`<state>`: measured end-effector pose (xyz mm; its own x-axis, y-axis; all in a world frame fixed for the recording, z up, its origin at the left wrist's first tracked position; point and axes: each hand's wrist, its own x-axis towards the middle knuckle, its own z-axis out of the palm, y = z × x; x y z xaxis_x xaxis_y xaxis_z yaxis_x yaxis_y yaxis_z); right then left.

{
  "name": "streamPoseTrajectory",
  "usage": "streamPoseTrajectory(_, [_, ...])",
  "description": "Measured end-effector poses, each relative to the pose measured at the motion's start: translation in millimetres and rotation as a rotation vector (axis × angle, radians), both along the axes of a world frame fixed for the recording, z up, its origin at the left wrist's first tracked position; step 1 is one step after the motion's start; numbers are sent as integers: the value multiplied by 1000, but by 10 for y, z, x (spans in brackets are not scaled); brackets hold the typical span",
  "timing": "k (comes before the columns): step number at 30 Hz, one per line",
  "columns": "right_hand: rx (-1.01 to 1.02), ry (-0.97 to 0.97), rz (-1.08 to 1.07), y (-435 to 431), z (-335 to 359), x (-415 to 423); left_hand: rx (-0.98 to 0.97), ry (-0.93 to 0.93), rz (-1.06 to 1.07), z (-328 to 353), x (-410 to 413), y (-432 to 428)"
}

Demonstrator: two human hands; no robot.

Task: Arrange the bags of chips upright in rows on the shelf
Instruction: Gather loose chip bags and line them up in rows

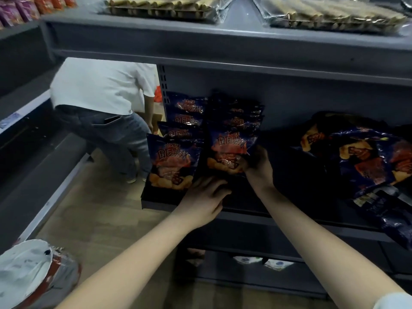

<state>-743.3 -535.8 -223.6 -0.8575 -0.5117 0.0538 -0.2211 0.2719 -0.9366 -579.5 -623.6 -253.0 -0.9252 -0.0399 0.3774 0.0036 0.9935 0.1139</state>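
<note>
Two rows of chip bags (172, 157) upright at left end of shelf (289, 216) | right hand (259, 168) fingers curled on right row's front bag (227, 146), lower corner | left hand (204, 200) fingers spread, tips at its bottom edge | loose bags (365, 157) heaped at right end

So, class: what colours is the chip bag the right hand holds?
Dark blue foil chip bag, red-orange print; head view.

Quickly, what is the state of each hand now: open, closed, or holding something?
Left hand: open, fingers straight, at the bottom edge of the front bag of chips.
Right hand: holds that bag by its lower right corner.
</note>
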Motion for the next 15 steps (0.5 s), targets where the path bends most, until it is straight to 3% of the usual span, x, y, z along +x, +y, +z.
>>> streamPoseTrajectory(15, [-161, -79, -132, 313, -37, 177, 45, 36, -111, 119, -47, -12])
